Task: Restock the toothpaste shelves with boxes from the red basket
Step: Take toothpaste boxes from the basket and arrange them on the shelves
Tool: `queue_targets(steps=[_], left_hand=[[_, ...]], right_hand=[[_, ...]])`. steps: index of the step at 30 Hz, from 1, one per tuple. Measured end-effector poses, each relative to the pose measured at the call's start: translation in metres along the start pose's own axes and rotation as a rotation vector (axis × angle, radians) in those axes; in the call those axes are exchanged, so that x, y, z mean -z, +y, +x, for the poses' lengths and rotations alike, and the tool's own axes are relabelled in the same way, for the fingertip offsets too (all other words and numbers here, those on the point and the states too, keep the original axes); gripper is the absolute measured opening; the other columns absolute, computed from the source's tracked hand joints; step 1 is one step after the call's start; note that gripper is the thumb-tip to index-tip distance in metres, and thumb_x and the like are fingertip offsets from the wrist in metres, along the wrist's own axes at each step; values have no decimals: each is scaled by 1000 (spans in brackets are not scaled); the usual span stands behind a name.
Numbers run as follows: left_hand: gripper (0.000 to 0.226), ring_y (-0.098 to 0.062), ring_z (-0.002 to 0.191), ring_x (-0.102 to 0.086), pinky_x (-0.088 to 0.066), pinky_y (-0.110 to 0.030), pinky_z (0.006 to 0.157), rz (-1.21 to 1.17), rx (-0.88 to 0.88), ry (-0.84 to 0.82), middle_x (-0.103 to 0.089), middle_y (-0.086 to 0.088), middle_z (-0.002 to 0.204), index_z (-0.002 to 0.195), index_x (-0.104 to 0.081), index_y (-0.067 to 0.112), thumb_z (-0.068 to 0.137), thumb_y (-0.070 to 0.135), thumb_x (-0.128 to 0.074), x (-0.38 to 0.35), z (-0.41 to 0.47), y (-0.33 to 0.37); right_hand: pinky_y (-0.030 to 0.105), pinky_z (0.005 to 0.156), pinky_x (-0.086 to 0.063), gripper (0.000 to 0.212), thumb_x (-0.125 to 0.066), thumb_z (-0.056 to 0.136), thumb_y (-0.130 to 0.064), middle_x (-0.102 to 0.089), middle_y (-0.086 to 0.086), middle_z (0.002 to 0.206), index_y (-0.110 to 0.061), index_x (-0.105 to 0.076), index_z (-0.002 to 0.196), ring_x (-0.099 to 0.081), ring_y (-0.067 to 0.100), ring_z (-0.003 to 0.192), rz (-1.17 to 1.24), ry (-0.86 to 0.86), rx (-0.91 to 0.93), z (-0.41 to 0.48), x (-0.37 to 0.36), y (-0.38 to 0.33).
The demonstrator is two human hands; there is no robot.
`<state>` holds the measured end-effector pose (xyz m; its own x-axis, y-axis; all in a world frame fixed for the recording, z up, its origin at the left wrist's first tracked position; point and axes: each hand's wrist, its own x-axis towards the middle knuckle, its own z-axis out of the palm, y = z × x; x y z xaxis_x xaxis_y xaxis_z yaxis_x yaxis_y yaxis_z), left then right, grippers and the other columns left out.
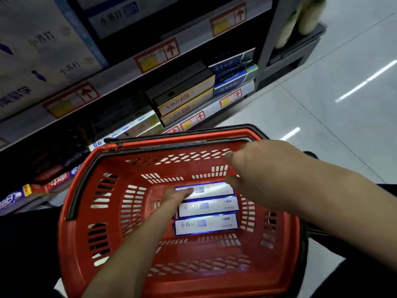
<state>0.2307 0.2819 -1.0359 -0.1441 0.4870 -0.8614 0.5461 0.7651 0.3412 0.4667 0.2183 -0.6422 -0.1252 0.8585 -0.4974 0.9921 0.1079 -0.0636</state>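
A red basket (86,186) sits low in front of me. On its floor lie three white-and-blue toothpaste boxes side by side: the far box (214,189), the middle box (209,206) and the near box (206,224). My left hand (174,197) reaches deep into the basket and its fingertips rest on the left end of the far box. My right hand (257,164) hovers above the basket's far right, fingers curled and apart, just over the right end of that same box, holding nothing that I can see.
Toothpaste shelves (120,82) rise to the left and ahead, with red-and-yellow price tags along their edges. Black-and-gold boxes (182,97) and blue boxes (234,74) fill the lower shelf. Shiny floor tiles (322,93) spread to the right.
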Motion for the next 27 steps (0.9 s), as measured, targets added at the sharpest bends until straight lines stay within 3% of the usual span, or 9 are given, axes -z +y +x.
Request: queue_targets(steps=[2,5,8,11,16,18,21,24,27], left_hand=[[91,-27,77,-76,-64,-41,72,-50,50,-77,-80,-8,91,102,-77,10,30,60,-99,3,5,0],[60,-27,78,-74,-55,-31,63,-102,65,-140,-79,-13,98,110,-75,5,64,37,-95,14,-50,22],[42,-21,75,-70,-50,-27,58,-73,-2,-132,-76,-8,90,100,-74,6,73,31,-92,23,-81,35],[43,-17,70,-61,-44,-26,57,101,-139,29,-66,1,73,72,-60,11,68,36,-95,40,-106,52],[69,-23,79,-69,-44,-31,63,512,-287,103,-73,-3,85,87,-71,6,50,60,-95,72,-157,90],[68,-21,80,-68,-47,-30,63,659,-348,161,-73,-1,88,88,-69,14,50,64,-93,90,-187,109],[60,-13,71,-68,-48,-29,58,791,-506,244,-71,7,74,79,-69,21,48,68,-92,124,-239,138],[56,-10,63,-63,-43,-30,54,679,-670,297,-65,9,63,72,-68,23,47,66,-93,168,-289,157],[59,-28,81,-75,-60,-46,75,212,-788,212,-77,-6,79,82,-77,19,43,56,-99,201,-316,161]], right_hand=[[33,81,-48,38,-46,106,-45,-65,2,125,-22,-54,135,-62,23,107,-13,-17,-1,1,-3,0],[35,87,-51,41,-45,105,-47,-63,2,128,-22,-52,138,-61,23,109,-20,-68,-9,2,-6,0],[34,83,-44,42,-45,105,-46,-61,3,133,-21,-51,139,-58,25,113,-8,-122,-26,3,2,2],[33,83,-42,43,-47,104,-47,-61,3,135,-21,-52,138,-58,27,122,-16,-114,-33,4,12,2],[37,92,-50,47,-48,103,-51,-63,5,132,-22,-55,140,-61,27,120,-4,-79,-65,10,27,-1],[36,92,-50,48,-49,103,-51,-63,6,131,-23,-55,141,-61,27,119,17,-64,-77,14,32,-2],[35,96,-49,51,-50,102,-53,-63,5,135,-24,-54,144,-60,25,123,76,-57,-108,16,43,4],[35,106,-45,57,-50,101,-56,-59,6,144,-24,-50,149,-55,25,132,166,-22,-170,12,58,20],[31,99,-43,62,-51,100,-58,-60,7,144,-22,-46,150,-56,24,129,302,23,-204,6,72,38]])
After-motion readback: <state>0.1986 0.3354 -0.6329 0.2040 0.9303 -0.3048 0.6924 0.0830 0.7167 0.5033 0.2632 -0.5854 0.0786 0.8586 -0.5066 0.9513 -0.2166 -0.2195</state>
